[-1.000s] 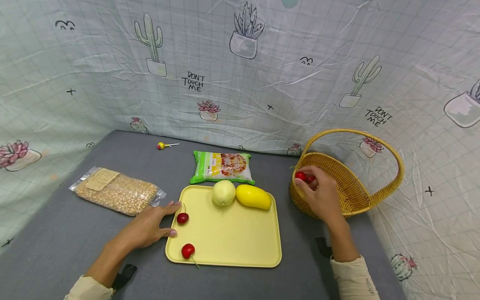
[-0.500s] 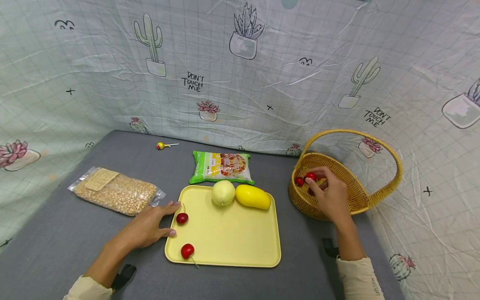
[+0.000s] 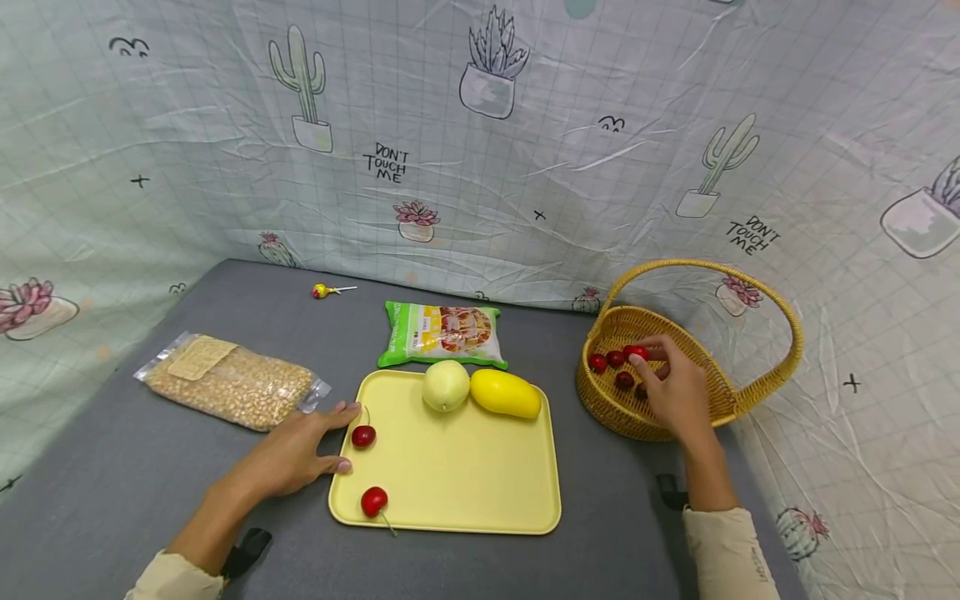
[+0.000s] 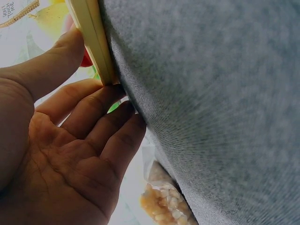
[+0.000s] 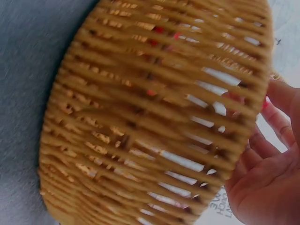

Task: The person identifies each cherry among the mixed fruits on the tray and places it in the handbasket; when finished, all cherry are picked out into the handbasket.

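My right hand (image 3: 677, 387) pinches a red cherry (image 3: 637, 353) inside the wicker basket (image 3: 611, 417). Several dark red cherries lie around it there, among them one at the basket's left wall (image 3: 597, 363). In the right wrist view the woven side (image 5: 140, 112) hides most of the basket's contents. Across the table, my left hand (image 3: 296, 450) rests on the left rim of the yellow tray (image 3: 465, 475), thumb and forefinger spread apart. On the tray are two cherries, a dark one (image 3: 363, 437) and a brighter one (image 3: 374, 502), plus a pale green round fruit (image 3: 446, 386) and a yellow mango (image 3: 506, 393).
Behind the tray lies a green and white food packet (image 3: 444, 335). A clear bag of corn kernels (image 3: 232, 382) is left of my left hand, and a lollipop (image 3: 322, 291) sits near the back edge. Patterned cloth (image 3: 450, 167) hangs around the grey table.
My right hand has moved rightward and deeper over the basket; several cherries now show inside, loose from it, while one stays between its fingertips. My left hand and the tray hold still.
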The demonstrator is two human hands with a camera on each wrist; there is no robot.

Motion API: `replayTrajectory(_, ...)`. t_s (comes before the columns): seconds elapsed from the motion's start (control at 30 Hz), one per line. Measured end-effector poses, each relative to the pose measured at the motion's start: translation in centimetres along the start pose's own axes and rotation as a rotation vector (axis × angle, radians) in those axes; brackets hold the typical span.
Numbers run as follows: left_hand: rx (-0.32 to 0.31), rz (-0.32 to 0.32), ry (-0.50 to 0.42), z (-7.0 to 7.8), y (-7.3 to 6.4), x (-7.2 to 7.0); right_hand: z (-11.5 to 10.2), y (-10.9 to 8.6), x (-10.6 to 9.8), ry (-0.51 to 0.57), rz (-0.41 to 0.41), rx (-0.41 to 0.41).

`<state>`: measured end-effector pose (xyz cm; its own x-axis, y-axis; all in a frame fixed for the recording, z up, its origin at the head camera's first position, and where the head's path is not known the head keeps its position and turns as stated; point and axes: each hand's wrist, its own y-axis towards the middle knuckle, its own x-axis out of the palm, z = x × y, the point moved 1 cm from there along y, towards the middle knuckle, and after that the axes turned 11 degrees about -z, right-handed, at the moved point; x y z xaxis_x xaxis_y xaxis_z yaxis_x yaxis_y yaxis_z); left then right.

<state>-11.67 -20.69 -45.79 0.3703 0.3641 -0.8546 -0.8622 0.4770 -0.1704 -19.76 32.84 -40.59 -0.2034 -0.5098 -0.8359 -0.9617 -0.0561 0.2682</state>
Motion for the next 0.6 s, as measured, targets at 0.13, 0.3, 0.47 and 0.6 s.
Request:
replayTrajectory(0.13, -0.004, 0.0, -0.001, 0.0, 0.0, 0.0, 0.7, 0.3, 0.0, -0.005, -0.011, 0.01)
replayTrajectory(0.3, 0.001, 0.006, 0.008, 0.0, 0.0, 0.0, 1.8, 0.6, 0.0, 0.0, -0.003, 0.037)
replayTrajectory(0.47, 0.001, 0.003, 0.012, 0.0, 0.0, 0.0, 2.8, 1.0, -0.1, -0.002, 0.013, 0.065)
replayTrajectory(0.6, -0.003, -0.004, 0.015, 0.0, 0.1, 0.0, 3.5, 1.3, -0.2, 0.009, -0.001, 0.093)
